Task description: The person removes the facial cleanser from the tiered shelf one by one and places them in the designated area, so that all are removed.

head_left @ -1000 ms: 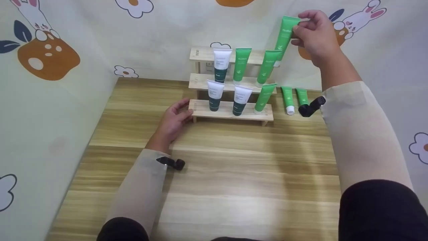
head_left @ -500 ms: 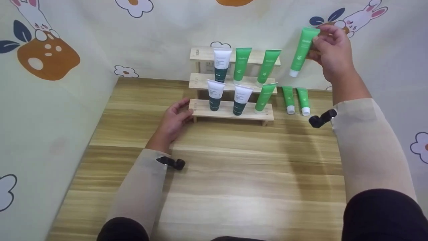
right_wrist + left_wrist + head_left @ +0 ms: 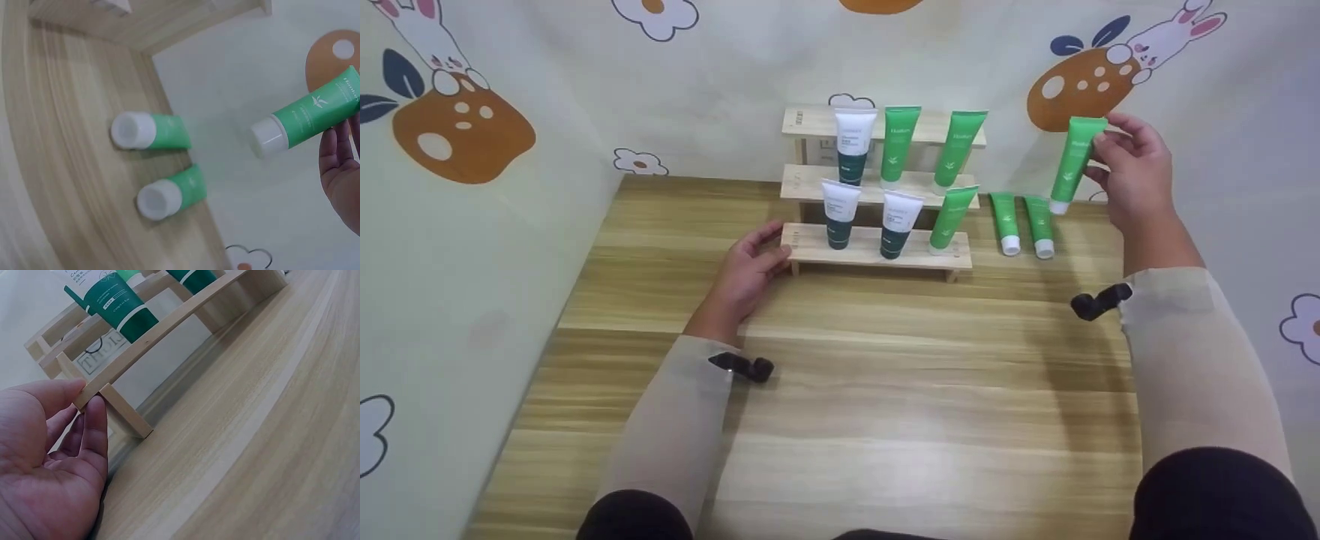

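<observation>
My right hand [image 3: 1140,176] pinches a green squeeze tube [image 3: 1078,161] near its flat crimped end, white cap pointing down. In the right wrist view this tube [image 3: 318,109] hangs in the air, clear of the table. At the left end of a three-step wooden rack [image 3: 877,253], my left hand [image 3: 746,274] grips the lowest step. The left wrist view shows the thumb on top of the board and the fingers [image 3: 94,433] beneath it. Two green tubes [image 3: 1005,223] [image 3: 1039,225] lie on the table right of the rack, caps toward me.
Two white-and-dark-green tubes [image 3: 841,214] [image 3: 900,225] and a green tube [image 3: 952,219] stand on the lowest step. The middle step bears another white-and-dark-green tube [image 3: 855,148] and two green ones [image 3: 900,146] [image 3: 960,150]. A patterned cloth [image 3: 720,67] hangs behind the wooden table [image 3: 885,390].
My right hand has carried the green tube from behind the rack's upper right, rightward and down, to above the right side of the lying tubes. My left hand stays on the rack.
</observation>
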### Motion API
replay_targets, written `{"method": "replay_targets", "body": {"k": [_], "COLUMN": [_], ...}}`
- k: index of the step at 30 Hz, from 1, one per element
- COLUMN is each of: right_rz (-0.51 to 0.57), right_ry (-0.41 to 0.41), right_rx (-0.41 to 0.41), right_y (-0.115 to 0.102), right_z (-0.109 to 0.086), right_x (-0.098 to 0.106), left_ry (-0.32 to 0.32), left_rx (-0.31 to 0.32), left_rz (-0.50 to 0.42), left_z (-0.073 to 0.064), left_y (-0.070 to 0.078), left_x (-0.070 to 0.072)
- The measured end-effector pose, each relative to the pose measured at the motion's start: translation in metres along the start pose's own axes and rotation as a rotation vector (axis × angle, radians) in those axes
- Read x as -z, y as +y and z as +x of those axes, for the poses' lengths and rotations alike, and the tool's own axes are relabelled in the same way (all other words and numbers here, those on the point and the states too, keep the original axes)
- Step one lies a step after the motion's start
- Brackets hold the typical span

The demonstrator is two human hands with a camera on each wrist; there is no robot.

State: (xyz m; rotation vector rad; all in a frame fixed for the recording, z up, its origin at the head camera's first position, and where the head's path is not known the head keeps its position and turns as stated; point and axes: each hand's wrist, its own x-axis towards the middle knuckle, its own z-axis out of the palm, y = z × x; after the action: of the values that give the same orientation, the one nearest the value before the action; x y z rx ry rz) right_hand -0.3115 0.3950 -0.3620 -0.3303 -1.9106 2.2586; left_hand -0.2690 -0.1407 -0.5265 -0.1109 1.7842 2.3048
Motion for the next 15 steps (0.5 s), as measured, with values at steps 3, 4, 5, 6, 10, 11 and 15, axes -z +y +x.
{"method": "replay_targets", "body": {"k": [3,4,5,6,10,11,15], "right_rz": [-0.018,-0.024,-0.027,-0.035,-0.057,-0.060,-0.085], "right_ry": [0.023,0.031,0.040,0.048,0.085,0.091,0.108], "right_rx": [-0.014,-0.019,-0.026,-0.031,-0.069,-0.084,-0.133], "right_y": [0.008,0.011,0.014,0.017,0.030,0.032,0.043], "right_z": [0.002,0.002,0.003,0.003,0.006,0.007,0.011], "right_x": [0.012,0.015,0.019,0.022,0.035,0.037,0.043], "left_ry": [0.004,0.005,0.007,0.006,-0.002,-0.001,-0.005], "left_rx": [0.002,0.003,0.003,0.002,0.002,0.002,0.005], "left_rz": [-0.010,-0.011,-0.016,-0.019,-0.020,-0.023,-0.023], "left_z": [-0.001,-0.001,-0.002,-0.002,-0.002,-0.002,-0.001], "left_y": [0.000,0.001,0.001,0.001,0.002,0.002,0.001], "left_x": [0.000,0.000,0.000,-0.001,-0.002,-0.002,-0.002]}}
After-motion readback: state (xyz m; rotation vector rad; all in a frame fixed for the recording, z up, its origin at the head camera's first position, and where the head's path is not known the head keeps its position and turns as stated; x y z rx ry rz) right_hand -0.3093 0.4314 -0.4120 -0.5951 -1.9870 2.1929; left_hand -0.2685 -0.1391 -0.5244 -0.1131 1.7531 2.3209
